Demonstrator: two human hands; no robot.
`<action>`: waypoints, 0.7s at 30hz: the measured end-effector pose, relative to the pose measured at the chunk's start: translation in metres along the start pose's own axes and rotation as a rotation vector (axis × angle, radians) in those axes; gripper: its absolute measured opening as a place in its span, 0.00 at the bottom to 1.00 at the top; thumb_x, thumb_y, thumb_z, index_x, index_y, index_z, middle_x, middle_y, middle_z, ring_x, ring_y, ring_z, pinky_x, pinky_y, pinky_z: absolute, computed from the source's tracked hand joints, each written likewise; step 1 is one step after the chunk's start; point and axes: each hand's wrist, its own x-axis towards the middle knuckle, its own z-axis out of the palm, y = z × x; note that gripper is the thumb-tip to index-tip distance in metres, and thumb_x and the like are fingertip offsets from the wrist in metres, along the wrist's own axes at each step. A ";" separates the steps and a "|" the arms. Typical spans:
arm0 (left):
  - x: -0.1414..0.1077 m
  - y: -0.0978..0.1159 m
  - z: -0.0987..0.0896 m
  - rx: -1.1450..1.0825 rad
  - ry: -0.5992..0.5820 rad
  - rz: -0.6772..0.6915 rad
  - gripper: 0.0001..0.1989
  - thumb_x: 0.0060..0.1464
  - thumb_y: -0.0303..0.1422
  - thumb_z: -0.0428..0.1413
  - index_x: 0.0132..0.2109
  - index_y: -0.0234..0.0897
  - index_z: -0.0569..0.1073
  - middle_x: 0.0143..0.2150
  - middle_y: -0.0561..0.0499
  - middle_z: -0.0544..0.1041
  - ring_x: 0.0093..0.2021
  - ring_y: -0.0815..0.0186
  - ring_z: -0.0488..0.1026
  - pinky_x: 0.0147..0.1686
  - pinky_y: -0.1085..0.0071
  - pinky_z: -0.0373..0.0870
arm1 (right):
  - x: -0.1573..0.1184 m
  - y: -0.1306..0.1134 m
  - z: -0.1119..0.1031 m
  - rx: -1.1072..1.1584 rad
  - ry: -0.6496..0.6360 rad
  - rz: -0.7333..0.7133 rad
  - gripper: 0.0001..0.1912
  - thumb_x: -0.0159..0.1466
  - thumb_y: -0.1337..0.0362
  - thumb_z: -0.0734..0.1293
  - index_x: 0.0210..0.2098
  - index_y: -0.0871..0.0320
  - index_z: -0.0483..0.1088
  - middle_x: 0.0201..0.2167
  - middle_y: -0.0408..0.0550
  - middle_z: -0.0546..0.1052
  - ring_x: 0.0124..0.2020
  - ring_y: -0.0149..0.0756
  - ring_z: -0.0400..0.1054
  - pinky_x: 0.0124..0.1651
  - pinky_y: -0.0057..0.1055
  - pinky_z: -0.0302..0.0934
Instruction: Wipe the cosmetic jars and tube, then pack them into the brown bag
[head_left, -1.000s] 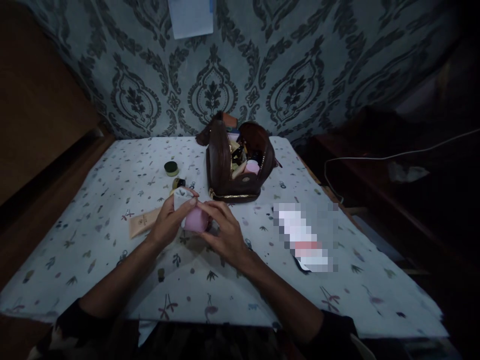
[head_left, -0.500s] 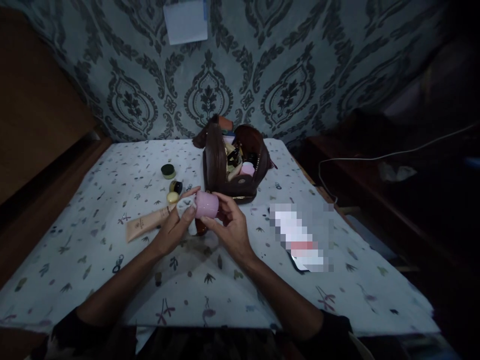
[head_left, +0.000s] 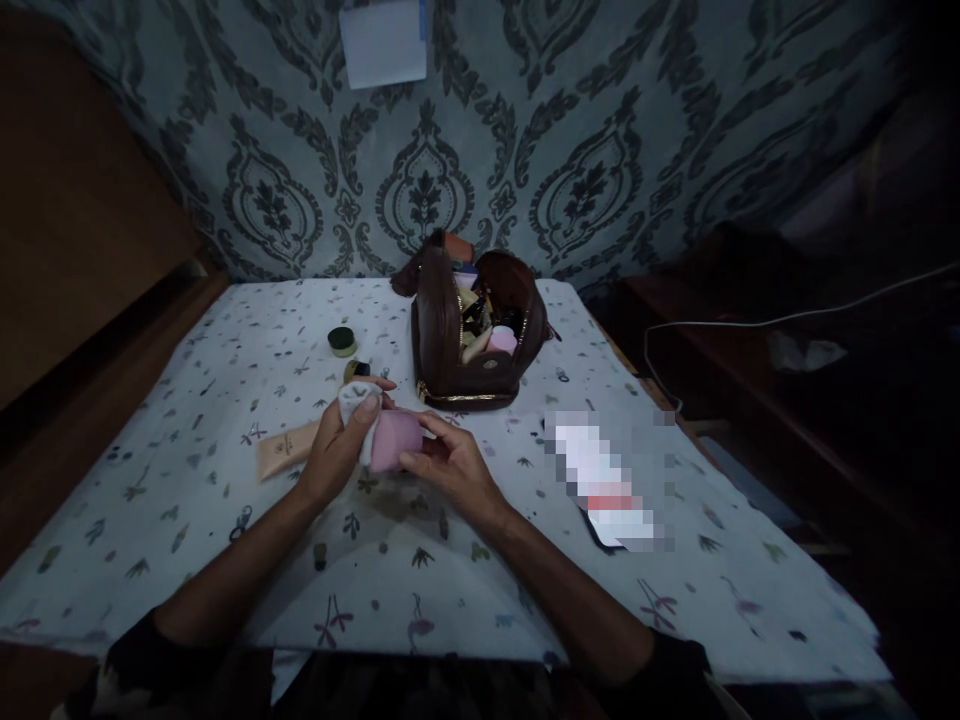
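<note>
Between my two hands is a pink jar (head_left: 396, 440), tilted, above the table. My left hand (head_left: 339, 447) is closed on a white cloth (head_left: 358, 402) that presses against the jar's left side. The fingers of my right hand (head_left: 452, 460) grip the jar's right end. Under and behind my left hand lies a beige tube (head_left: 283, 452), partly hidden by it. Just beyond that hand is a small dark-lidded jar (head_left: 355, 371), also partly covered. A green jar with a dark lid (head_left: 342, 341) stands farther back.
An unzipped brown bag (head_left: 442, 345) stands at the back middle, holding cosmetics and a pink-lidded container (head_left: 502, 340). A phone (head_left: 604, 485) with a blurred screen lies on the right of the patterned tablecloth (head_left: 420, 610). A white cable (head_left: 720, 323) hangs beyond the right edge.
Both hands have moved slightly left and nearer with the pink jar, which has tilted. The cloth now sits higher on its left side. A small yellow item near the left hand has gone out of sight.
</note>
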 end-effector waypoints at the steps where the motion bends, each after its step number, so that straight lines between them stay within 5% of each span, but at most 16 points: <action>1: 0.000 -0.001 0.000 -0.044 0.005 -0.039 0.21 0.62 0.48 0.53 0.51 0.36 0.74 0.41 0.49 0.77 0.35 0.66 0.72 0.32 0.74 0.67 | -0.001 0.000 0.001 0.027 -0.008 0.021 0.26 0.51 0.57 0.79 0.48 0.56 0.75 0.45 0.46 0.78 0.41 0.36 0.75 0.45 0.31 0.72; 7: 0.001 -0.009 0.000 -0.117 0.004 -0.045 0.25 0.60 0.50 0.54 0.55 0.37 0.72 0.45 0.47 0.78 0.42 0.61 0.75 0.39 0.70 0.71 | 0.001 0.003 0.001 0.270 -0.003 0.066 0.28 0.57 0.51 0.75 0.53 0.51 0.66 0.40 0.45 0.80 0.34 0.37 0.79 0.34 0.30 0.73; 13: 0.001 -0.012 -0.001 -0.137 -0.144 0.042 0.32 0.54 0.49 0.61 0.61 0.38 0.68 0.47 0.45 0.77 0.48 0.58 0.74 0.49 0.66 0.70 | 0.003 0.004 0.001 0.380 0.048 0.077 0.24 0.58 0.51 0.75 0.48 0.53 0.67 0.30 0.41 0.80 0.28 0.31 0.77 0.29 0.23 0.70; 21: -0.005 -0.006 0.005 -0.004 -0.097 0.064 0.33 0.53 0.49 0.61 0.61 0.38 0.68 0.45 0.47 0.76 0.42 0.61 0.74 0.41 0.69 0.70 | 0.002 0.001 0.003 0.362 0.089 0.076 0.20 0.57 0.47 0.74 0.40 0.55 0.73 0.33 0.44 0.81 0.28 0.31 0.73 0.29 0.26 0.70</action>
